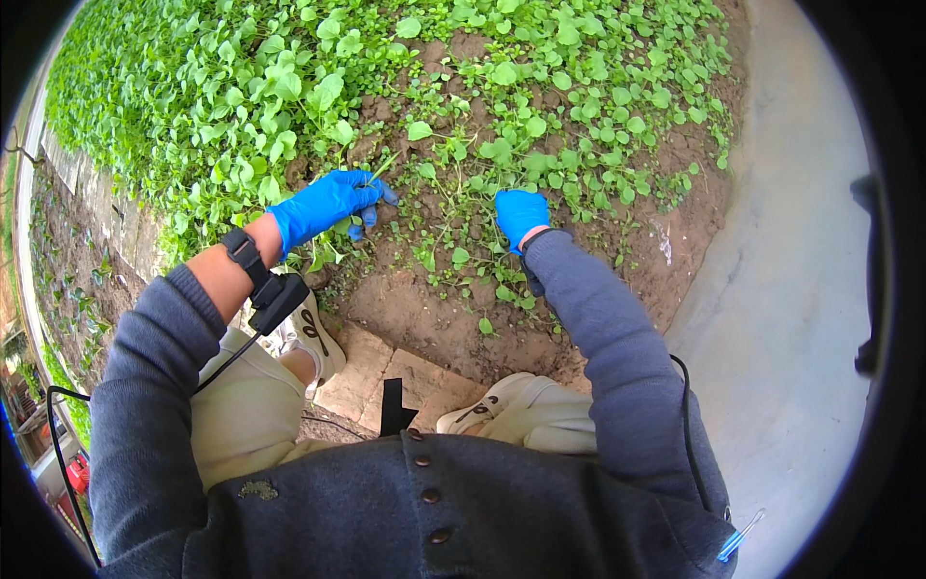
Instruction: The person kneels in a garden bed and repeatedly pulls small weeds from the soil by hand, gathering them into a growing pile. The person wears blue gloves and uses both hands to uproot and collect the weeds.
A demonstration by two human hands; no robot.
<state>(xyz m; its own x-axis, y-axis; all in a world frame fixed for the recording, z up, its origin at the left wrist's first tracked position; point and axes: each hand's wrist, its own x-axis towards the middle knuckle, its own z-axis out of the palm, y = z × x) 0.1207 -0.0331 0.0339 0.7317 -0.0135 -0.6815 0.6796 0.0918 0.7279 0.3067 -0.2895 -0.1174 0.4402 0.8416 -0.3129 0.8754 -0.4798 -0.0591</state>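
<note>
My left hand (pixel 331 205), in a blue glove with soiled fingertips, holds a leafy green seedling. Its pale stem (pixel 384 167) pokes out above the fingers, and leaves hang below the palm. My right hand (pixel 521 216), gloved in blue too, is curled low among the seedlings (pixel 463 195) in the thinner part of the bed. Its fingers face away from me, so whether they grip a stem is hidden. Between the hands, small plants stand and lie on brown soil (pixel 405 289).
Dense leafy plants (pixel 217 108) fill the bed's left and far side. A pale, smooth wall or slab (pixel 788 217) borders it at right. Stone pavers (pixel 369 369) lie between my shoes. A black cable (pixel 224 365) runs from the device on my left wrist.
</note>
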